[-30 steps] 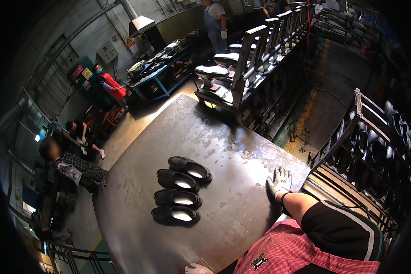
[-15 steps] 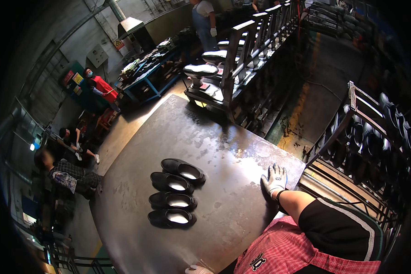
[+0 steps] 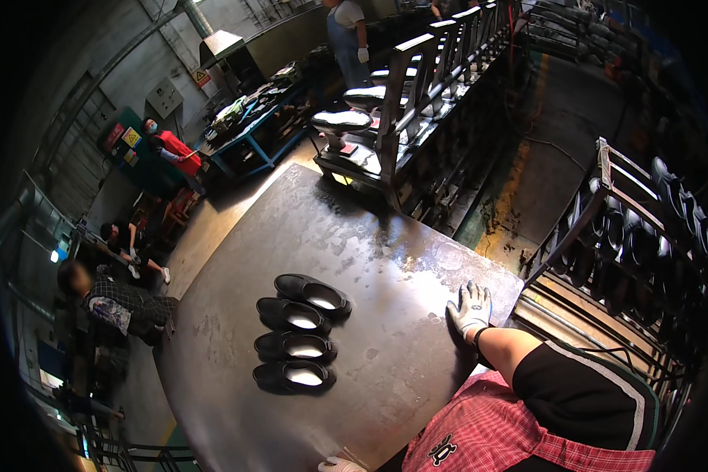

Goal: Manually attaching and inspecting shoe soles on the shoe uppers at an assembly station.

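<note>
Several black slip-on shoes (image 3: 295,344) with white insoles lie side by side in a row on a worn metal-topped table (image 3: 236,236), toes to the left. My right hand (image 3: 472,308), in a white-grey work glove, lies flat near the table's right edge. Its fingers are spread and it holds nothing. At the lower edge of the picture, only a small part of my gloved left hand (image 3: 341,465) shows by the table's near edge. Its fingers are mostly cut off. Both hands are apart from the shoes.
Beyond the table runs a line of machine stands (image 3: 401,102) carrying shoes on lasts. A rack (image 3: 606,204) full of dark shoes stands at right. A seated person (image 3: 122,303) is close to the table's left side. Other people and a blue-framed workbench (image 3: 252,145) are farther back.
The whole view has shifted very slightly. Both hands and the shoes stay where they were on the table.
</note>
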{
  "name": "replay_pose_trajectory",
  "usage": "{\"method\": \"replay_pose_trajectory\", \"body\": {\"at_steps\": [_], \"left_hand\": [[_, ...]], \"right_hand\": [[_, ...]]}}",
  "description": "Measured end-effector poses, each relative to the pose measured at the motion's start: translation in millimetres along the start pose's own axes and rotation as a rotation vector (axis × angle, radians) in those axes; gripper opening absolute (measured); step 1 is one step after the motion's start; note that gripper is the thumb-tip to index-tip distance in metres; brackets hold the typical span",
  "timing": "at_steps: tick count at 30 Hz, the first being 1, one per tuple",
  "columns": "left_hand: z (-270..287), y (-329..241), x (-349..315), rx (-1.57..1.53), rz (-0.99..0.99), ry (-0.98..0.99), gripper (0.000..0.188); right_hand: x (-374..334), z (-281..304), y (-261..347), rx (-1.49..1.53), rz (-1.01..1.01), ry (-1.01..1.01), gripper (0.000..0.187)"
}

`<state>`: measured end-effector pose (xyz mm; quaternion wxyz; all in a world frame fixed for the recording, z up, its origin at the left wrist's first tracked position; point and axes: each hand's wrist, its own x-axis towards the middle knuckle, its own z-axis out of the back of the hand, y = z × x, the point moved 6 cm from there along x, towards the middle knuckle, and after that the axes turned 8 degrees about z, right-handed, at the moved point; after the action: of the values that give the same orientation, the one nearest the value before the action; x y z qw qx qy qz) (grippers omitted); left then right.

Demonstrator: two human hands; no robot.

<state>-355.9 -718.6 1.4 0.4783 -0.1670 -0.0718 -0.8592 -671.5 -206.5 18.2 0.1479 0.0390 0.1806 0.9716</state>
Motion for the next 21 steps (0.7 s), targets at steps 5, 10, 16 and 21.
{"method": "replay_pose_trajectory", "body": {"at_steps": [5, 10, 16, 21], "left_hand": [[5, -4, 0, 0.003, 0.011, 0.008, 0.051], [10, -6, -2, -0.038, 0.097, 0.031, 0.051], [10, -6, -5, 0.021, 0.067, 0.043, 0.05], [8, -4, 6, -0.102, 0.351, 0.093, 0.023]], "right_hand": [[1, -2, -1, 0.0, 0.013, -0.016, 0.07], [2, -3, -5, -0.008, 0.007, -0.021, 0.07], [4, -2, 2, -0.032, 0.027, 0.023, 0.07], [1, -6, -3, -0.038, 0.054, -0.012, 0.07]]}}
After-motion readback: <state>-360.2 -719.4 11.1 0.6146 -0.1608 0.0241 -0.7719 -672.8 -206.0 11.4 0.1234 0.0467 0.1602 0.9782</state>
